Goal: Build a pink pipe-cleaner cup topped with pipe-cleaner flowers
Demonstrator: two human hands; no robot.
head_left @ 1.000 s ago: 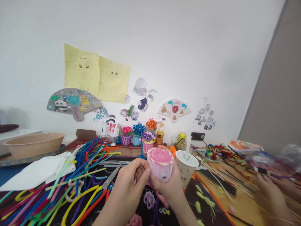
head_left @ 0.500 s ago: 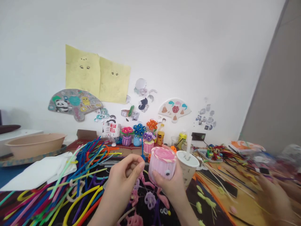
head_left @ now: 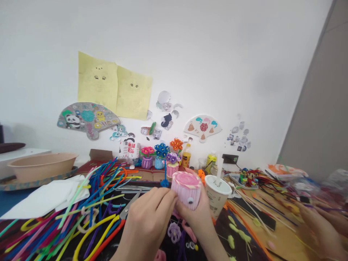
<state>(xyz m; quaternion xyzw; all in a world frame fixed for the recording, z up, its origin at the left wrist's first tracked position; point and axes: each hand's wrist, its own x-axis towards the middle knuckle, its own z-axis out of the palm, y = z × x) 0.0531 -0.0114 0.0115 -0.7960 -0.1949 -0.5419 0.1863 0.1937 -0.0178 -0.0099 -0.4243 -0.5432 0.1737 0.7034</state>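
Left hand [head_left: 150,211] has moved beside the pink cylinder [head_left: 185,191], curled, contents hidden; right grip [head_left: 199,216] wraps its lower right.

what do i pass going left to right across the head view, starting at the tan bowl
Tan bowl, left hand, pink-topped cylinder, lidded cup, small colourful figures, co-worker's blurred hand.
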